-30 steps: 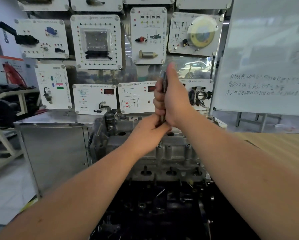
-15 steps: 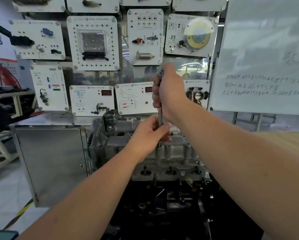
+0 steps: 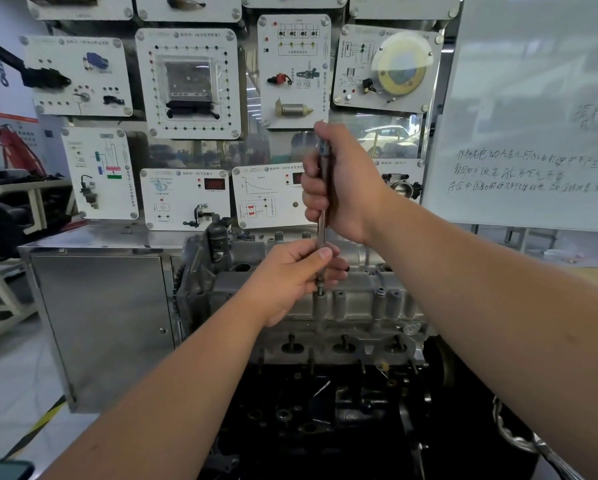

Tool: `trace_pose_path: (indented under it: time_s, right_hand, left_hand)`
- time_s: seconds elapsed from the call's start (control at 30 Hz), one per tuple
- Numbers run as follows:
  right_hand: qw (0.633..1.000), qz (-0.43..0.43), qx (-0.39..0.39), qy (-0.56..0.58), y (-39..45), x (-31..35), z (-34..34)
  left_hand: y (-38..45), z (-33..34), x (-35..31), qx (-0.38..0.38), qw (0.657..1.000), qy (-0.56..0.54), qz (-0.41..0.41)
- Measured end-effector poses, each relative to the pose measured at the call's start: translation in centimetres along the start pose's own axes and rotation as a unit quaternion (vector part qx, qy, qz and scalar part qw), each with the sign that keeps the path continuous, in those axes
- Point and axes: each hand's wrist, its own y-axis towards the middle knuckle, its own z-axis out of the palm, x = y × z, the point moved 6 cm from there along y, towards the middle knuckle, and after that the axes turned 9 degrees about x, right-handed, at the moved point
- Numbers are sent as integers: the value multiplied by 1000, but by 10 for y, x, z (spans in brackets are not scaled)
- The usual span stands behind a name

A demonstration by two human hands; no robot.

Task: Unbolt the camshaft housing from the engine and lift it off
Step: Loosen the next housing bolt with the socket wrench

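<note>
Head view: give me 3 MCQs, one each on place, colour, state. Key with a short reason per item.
1. Where does the left hand hold the long driver?
A. At its top end
B. Low on the shaft, just above the camshaft housing
C. Not at all

2. What colour is the housing?
A. Red
B. Grey metal
C. Yellow

3. How does the driver stand?
A. Roughly upright, tip down on a bolt tower
B. Lying flat on the cabinet
C. Hanging on the wall panels

Key: 1 B, its fingers pinch the shaft near the tip while the right hand keeps a grip higher up; 2 B, bare cast metal; 3 A, the shaft runs vertically between both hands.
</note>
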Motion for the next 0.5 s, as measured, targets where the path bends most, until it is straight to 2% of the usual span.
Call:
trace_pose_path:
  time_s: [0.2,0.3,0.37,0.5]
  right_hand:
    - [985,-55,-162,-28,-7,7,4]
    - [974,-85,-205,-53,-6,9,5]
    - [976,-80,-198,-33,-4,9,4]
    - [994,-36,-102,5,1,10,1]
  left_hand:
    - [4,-2,-2,-55,998,41,15]
    - [4,-1,-3,-62,997,31,18]
    - [1,0,-4,-37,999,-3,17]
    - [-4,-2,-1,-25,999,10,17]
